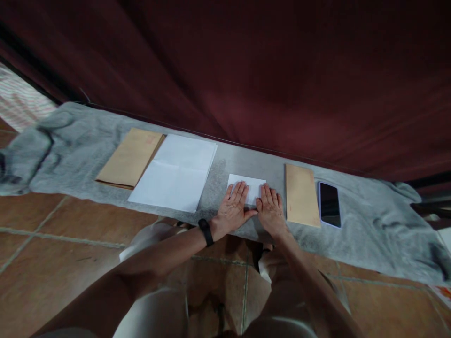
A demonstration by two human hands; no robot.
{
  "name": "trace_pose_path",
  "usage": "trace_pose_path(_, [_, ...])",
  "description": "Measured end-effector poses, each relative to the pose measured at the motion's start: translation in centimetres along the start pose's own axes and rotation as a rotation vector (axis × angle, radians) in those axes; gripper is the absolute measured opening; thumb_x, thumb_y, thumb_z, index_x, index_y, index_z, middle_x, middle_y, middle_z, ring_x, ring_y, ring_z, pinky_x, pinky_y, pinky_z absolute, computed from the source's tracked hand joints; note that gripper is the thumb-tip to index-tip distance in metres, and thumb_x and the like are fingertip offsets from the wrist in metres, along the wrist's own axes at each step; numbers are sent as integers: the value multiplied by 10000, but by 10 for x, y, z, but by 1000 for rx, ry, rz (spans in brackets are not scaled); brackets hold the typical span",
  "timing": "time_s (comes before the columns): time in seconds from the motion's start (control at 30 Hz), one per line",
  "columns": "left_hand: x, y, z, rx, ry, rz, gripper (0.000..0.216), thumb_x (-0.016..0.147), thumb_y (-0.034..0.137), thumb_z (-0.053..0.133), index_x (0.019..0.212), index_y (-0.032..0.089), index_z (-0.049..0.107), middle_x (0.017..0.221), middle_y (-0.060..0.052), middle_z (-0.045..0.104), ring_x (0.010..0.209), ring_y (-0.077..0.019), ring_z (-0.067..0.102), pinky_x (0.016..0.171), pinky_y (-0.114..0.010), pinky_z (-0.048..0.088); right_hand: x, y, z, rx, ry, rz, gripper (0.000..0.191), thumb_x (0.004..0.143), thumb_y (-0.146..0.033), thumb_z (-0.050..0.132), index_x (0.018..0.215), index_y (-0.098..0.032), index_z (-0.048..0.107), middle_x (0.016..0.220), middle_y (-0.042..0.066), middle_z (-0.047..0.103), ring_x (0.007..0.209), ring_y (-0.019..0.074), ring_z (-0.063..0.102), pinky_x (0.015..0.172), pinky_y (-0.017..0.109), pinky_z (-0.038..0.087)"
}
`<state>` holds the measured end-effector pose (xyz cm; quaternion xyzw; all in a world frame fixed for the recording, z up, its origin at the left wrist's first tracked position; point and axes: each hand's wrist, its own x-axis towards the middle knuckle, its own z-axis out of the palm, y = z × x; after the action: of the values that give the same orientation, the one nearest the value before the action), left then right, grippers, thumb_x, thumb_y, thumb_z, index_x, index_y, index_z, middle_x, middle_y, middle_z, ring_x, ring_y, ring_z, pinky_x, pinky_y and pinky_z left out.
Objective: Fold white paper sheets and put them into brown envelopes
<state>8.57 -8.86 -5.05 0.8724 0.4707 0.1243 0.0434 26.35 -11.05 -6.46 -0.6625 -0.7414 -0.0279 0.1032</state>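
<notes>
A small folded sheet of white paper point(252, 187) lies on the grey cloth in front of me, its far edge showing beyond my fingers. My left hand point(232, 206) rests flat on its left part, fingers stretched out, thumb pointing right. Flat on the right part lies my right hand point(270, 206), its fingers also extended. The thumbs nearly meet at the paper's near side. Both palms face down, and the paper's near edge is partly covered by them. A black band point(206, 232) circles my left wrist.
Left of my hands lies a stack of larger white sheets point(178, 171), beside several brown envelopes point(128, 157). To the right are one brown envelope point(302, 195) and a phone point(330, 204). Grey cloth point(380, 220) covers the narrow surface; a dark red curtain point(246, 70) hangs behind it.
</notes>
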Motion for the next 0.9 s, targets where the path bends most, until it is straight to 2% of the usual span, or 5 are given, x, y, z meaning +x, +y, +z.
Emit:
trace_pose_path(0.37, [-9,-15,-12,14,16,-50,942,937,724,375,1566,30,272,1630,-243,275,1549,-334,188,1262,-547,110,-1,8,6,-3,58,41,594,1056,-354,297,1608,-141,246,1622,138,363,1490,310,324,1187,527,297])
trace_pose_path(0.57, [-10,-17,-12,22,17,-64,932,940,703,399,1550,7,295,1629,-247,273,1548,-337,192,1266,-537,98,9,8,1,23,69,50,586,1064,-364,281,1592,-110,284,1625,146,353,1510,300,287,1204,525,279])
trace_pose_path(0.73, [-9,-16,-10,9,11,-68,897,943,663,428,1559,26,292,1625,-240,292,1548,-329,199,1266,-549,96,19,-6,-4,136,75,-61,574,1065,-338,249,1599,-127,259,1641,134,320,1535,253,242,1215,525,274])
trace_pose_path(0.9, [-8,-17,-11,-3,-12,-53,796,947,554,461,1555,57,331,1626,-202,320,1544,-322,219,1269,-547,93,19,-29,-1,227,-6,-180,550,1062,-320,262,1564,-115,354,1633,132,340,1526,227,272,1229,479,285])
